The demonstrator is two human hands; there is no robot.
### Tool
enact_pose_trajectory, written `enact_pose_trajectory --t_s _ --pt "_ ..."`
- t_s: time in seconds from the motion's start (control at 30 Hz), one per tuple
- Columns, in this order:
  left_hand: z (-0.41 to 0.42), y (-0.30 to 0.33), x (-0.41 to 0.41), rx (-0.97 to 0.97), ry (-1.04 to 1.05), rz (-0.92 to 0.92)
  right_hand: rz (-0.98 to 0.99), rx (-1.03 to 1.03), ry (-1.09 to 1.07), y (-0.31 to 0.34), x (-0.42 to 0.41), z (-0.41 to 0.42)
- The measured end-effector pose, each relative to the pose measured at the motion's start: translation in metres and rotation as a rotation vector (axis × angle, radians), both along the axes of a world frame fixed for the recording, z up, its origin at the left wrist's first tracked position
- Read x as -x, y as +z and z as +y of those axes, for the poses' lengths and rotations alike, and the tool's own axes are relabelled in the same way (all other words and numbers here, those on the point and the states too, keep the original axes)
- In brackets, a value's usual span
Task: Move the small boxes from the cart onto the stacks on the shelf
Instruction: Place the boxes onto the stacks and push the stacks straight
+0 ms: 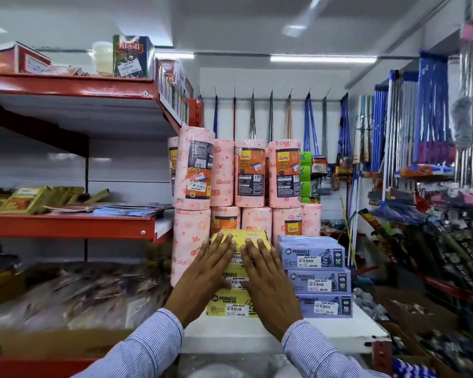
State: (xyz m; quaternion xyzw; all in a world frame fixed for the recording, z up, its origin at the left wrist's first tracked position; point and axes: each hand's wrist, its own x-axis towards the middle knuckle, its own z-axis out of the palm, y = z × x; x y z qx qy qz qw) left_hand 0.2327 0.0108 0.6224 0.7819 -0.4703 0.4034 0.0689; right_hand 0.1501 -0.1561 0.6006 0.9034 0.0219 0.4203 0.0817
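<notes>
A stack of yellow Miracle boxes [231, 305] stands on the white shelf [257, 334]. Both hands lie flat against the stack's front. My left hand [202, 274] presses the left side with fingers spread, fingertips on the top yellow box [242, 237]. My right hand [268, 279] presses the right side the same way. Neither hand grips a box. Beside it on the right stands a stack of three purple Miracle boxes [318, 276]. No cart shows in the view.
Pink Gala kitchen towel rolls [238, 175] stand stacked behind and left of the boxes. Red shelves [66, 226] with packets run along the left. Brooms and mops [421, 118] hang at the back and right. Bagged goods fill the lower left.
</notes>
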Motion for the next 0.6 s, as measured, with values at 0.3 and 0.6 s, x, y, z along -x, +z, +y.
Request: enact_pose_trajectory --t_s 0.3,0.6 --pt "0.0 -0.005 0.001 -0.043 0.126 -0.059 0.008 0.0 -0.026 -0.003 -0.001 0.001" --pt "-0.035 -0.004 0.044 0.05 0.011 -0.089 -0.113 -0.077 -0.018 0.004 0.05 -0.028"
